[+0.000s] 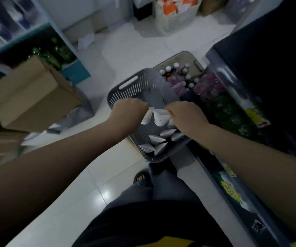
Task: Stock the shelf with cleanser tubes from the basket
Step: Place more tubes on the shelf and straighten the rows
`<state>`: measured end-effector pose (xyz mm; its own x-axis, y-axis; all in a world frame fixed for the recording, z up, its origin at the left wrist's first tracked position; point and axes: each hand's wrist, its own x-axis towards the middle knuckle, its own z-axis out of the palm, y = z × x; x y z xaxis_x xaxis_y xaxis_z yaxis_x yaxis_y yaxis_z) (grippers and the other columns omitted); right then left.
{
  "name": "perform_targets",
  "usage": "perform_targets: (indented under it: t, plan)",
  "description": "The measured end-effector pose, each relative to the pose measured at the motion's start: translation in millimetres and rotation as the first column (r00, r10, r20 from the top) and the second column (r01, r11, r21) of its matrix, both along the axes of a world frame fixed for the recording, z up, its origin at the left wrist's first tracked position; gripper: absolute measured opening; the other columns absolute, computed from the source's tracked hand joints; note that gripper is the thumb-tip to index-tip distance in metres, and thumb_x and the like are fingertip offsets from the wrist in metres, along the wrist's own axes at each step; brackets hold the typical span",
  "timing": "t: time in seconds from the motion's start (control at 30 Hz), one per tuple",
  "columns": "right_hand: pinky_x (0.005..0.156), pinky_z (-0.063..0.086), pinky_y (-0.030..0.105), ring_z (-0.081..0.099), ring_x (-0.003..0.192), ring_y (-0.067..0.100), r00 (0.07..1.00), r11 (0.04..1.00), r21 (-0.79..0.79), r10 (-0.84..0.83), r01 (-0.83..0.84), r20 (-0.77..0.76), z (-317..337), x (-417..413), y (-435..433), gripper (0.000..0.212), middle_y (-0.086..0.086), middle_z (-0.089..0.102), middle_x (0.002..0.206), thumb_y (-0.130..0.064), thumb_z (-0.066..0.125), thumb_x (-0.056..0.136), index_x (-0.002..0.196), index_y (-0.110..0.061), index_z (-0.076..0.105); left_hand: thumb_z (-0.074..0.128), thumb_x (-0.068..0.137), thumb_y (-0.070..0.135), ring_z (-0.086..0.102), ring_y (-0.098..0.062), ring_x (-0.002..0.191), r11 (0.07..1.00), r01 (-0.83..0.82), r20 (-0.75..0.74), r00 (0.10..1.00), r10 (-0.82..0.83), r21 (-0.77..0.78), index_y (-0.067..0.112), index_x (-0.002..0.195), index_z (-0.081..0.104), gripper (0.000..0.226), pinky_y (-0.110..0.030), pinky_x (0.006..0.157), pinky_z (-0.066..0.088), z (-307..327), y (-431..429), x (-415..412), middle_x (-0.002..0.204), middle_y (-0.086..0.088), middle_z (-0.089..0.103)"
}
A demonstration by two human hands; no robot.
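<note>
Reaching into grey basket (134, 84) on floor, both hands over it. Left hand (131, 107) pinching one white cleanser tube (148, 116), right hand (184, 114) clutching bunch of tubes (161, 118). More loose tubes (158, 139) lying at basket's near end.

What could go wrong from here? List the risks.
Both hands, left and right, pinch several white tubes at once, so one may slip and drop. The grey basket looks tilted, and the loose tubes piled at its near end could spill over the rim.
</note>
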<state>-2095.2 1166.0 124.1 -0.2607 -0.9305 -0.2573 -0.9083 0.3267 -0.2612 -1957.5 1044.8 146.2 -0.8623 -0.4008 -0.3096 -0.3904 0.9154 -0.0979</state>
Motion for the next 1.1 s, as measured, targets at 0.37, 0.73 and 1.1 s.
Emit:
perform_targets:
  t: [0.37, 0.73, 1.1]
  plan:
    - [0.073, 0.05, 0.034, 0.062, 0.092, 0.031, 0.929, 0.925, -0.149, -0.364, 0.351, -0.07, 102.4, 43.6, 109.0, 0.022, 0.009, 0.066, 0.107, -0.014, 0.042, 0.097, 0.107, -0.012, 0.062, 0.052, 0.089, 0.005, 0.067, -0.029, 0.093, 0.933, 0.311, -0.077, 0.941, -0.329, -0.182, 0.02, 0.115, 0.065, 0.032, -0.032, 0.063, 0.047, 93.7, 59.2, -2.1, 0.105, -0.005, 0.068]
    - [0.074, 0.054, 0.042, 0.062, 0.08, 0.026, 0.72, 0.715, -0.269, -0.687, 0.645, -0.097, 188.0, 78.1, 272.5, 0.02, 0.006, 0.065, 0.092, -0.009, 0.041, 0.094, 0.095, -0.009, 0.061, 0.054, 0.08, 0.001, 0.058, -0.027, 0.073, 0.785, 0.59, -0.191, 0.762, -0.619, -0.191, 0.017, 0.085, 0.059, 0.017, -0.032, 0.053, 0.041, 177.1, 200.0, -37.0, 0.075, -0.001, 0.057]
    - [0.074, 0.054, 0.042, 0.06, 0.082, 0.023, 0.536, 0.535, -0.326, -0.839, 0.779, -0.096, 253.2, 117.0, 458.7, 0.022, 0.006, 0.065, 0.094, -0.015, 0.04, 0.098, 0.096, -0.01, 0.061, 0.046, 0.087, -0.001, 0.047, -0.019, 0.065, 0.667, 0.71, -0.255, 0.618, -0.744, -0.224, 0.016, 0.09, 0.059, 0.021, -0.03, 0.056, 0.036, 246.0, 386.4, -33.9, 0.069, 0.004, 0.043]
